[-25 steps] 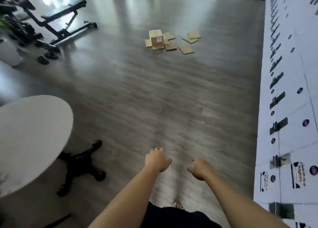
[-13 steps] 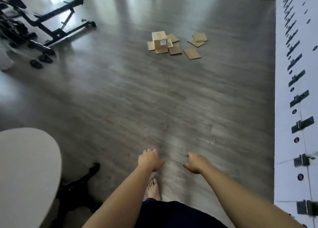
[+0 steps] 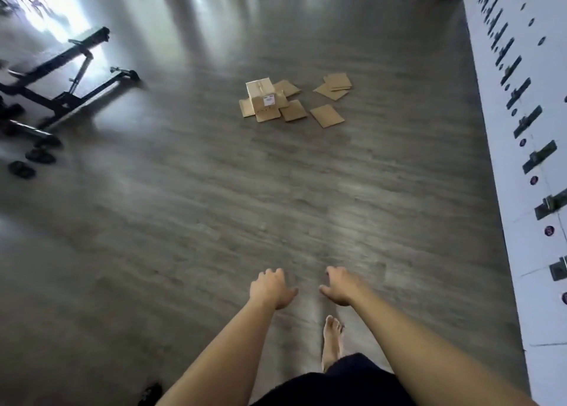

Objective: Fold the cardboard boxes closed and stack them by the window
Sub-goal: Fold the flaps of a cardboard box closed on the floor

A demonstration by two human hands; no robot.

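A closed brown cardboard box (image 3: 264, 96) with a white label stands on the wooden floor, far ahead in the upper middle of the view. Several flattened cardboard boxes lie around it: one just right of it (image 3: 293, 110), another further right (image 3: 327, 116), and a small pile (image 3: 335, 86) behind. My left hand (image 3: 270, 288) and my right hand (image 3: 341, 285) hang low in the foreground, side by side, fingers loosely curled and holding nothing. Both hands are far from the cardboard.
A black exercise bench (image 3: 66, 86) with weight plates (image 3: 30, 160) stands at the left. A white wall of lockers (image 3: 534, 166) runs along the right. My bare foot (image 3: 332, 338) steps on the floor. Bright window light falls at the top left.
I have walked forward: the cardboard pile is nearer and the round white table at the left has slipped out of view. My hands stay empty in front of me.
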